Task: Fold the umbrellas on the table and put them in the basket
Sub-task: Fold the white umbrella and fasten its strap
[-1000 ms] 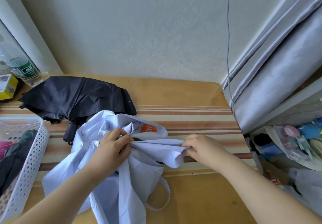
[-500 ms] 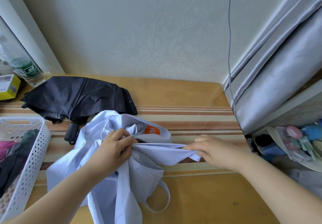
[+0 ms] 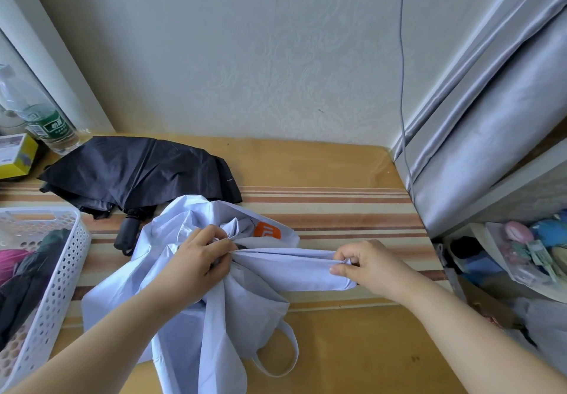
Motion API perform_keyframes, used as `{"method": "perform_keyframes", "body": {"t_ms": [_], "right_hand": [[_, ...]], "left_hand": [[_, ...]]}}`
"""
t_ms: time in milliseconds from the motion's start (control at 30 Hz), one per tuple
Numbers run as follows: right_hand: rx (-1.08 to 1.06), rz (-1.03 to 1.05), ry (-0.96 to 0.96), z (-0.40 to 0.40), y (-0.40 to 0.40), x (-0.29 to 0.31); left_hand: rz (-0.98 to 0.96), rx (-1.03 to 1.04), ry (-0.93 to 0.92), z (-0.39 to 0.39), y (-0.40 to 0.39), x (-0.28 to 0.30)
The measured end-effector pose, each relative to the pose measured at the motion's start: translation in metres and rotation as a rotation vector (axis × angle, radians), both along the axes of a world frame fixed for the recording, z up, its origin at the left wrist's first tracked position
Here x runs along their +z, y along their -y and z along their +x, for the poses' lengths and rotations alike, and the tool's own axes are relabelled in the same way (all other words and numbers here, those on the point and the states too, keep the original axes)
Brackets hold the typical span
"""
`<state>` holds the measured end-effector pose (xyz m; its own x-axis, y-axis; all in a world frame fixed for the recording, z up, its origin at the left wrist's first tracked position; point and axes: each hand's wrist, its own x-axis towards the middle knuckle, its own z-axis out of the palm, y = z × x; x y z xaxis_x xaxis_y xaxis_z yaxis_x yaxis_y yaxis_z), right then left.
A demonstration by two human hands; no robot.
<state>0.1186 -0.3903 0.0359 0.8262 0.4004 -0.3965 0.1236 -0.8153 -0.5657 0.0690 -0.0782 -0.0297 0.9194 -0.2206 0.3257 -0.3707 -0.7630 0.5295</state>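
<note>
A pale blue umbrella (image 3: 233, 307) with an orange logo lies loose and crumpled in the middle of the table. My left hand (image 3: 196, 266) grips its bunched cloth near the centre. My right hand (image 3: 365, 263) pinches the tip of one panel and holds it stretched flat to the right. A black umbrella (image 3: 138, 173) lies unfolded behind it, its handle pointing toward me. The white perforated basket (image 3: 61, 274) stands at the left edge and holds dark and pink folded umbrellas.
A plastic bottle (image 3: 46, 127) and a yellow box (image 3: 18, 154) stand at the back left. A grey curtain (image 3: 478, 136) hangs at the right, with a cluttered shelf (image 3: 521, 249) below it. The table (image 3: 322, 166) has a striped cover.
My right hand has pulled the pale blue panel farther right, stretching it taut. My left hand has stayed gripping the bunched cloth.
</note>
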Motion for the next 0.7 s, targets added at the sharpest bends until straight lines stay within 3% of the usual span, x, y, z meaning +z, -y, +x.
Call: {"method": "perform_keyframes", "body": {"t_ms": [233, 367, 500, 700], "right_hand": [[0.214, -0.198, 0.051, -0.003, 0.009, 0.009], [0.352, -0.369, 0.230, -0.008, 0.001, 0.004], [0.308, -0.150, 0.404, -0.018, -0.031, 0.007], [0.294, -0.057, 0.549, -0.024, -0.097, -0.002]], "left_hand": [[0.015, -0.028, -0.006, -0.001, 0.004, 0.001], [0.038, -0.038, -0.002, -0.003, 0.009, 0.004], [0.031, -0.033, -0.012, -0.004, 0.011, 0.002], [0.000, -0.036, -0.015, -0.006, 0.009, -0.002]]}}
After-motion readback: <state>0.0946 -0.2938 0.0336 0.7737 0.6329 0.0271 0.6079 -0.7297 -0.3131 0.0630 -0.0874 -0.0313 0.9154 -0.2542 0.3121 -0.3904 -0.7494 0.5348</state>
